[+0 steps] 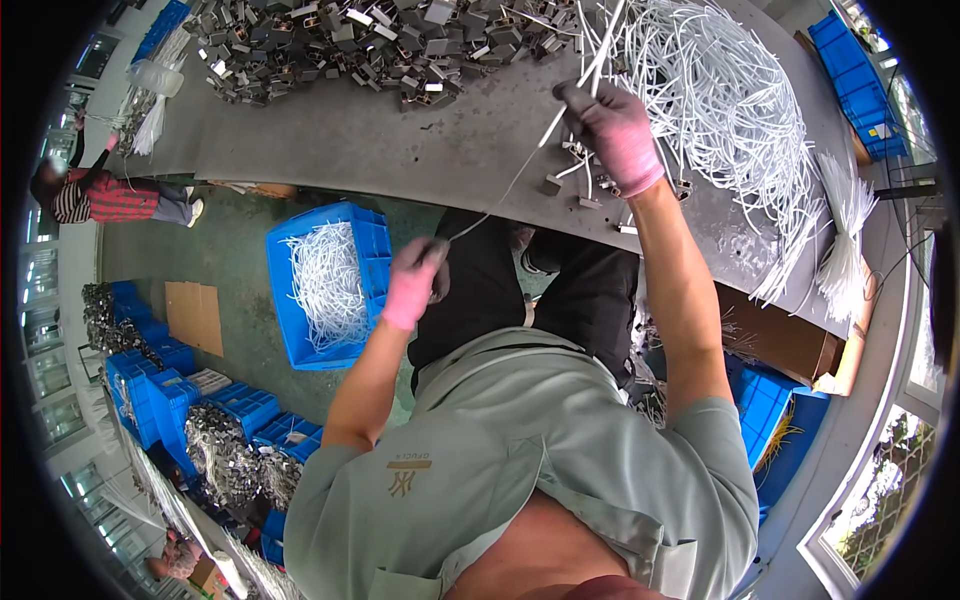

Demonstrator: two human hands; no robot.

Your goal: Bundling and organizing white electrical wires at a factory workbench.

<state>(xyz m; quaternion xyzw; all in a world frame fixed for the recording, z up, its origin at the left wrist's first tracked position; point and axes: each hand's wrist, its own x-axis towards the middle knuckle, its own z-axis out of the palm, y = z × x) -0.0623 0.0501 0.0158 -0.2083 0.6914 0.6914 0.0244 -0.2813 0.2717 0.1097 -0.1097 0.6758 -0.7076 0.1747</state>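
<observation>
My right hand [615,135], in a pink glove with dark fingers, is closed around a white tube [551,128] above the grey table [330,135]. A thin wire [508,192] runs from the tube's lower end down to my left hand [416,280]. That hand, gloved alike, is closed on the wire in front of the table edge. Several small metal pieces with white tubes [588,203] lie under my right wrist. Beside that hand spreads a big heap of white tubes [730,120]. Small grey metal box-shaped parts [400,50] are piled at the far side.
Below the table, left of my legs, stands a blue crate [377,240] of short white tubes. A tied white bundle [845,230] hangs at the right end, near a cardboard box [785,335]. Blue crates [130,385] line the left; another person [120,200] stands far left.
</observation>
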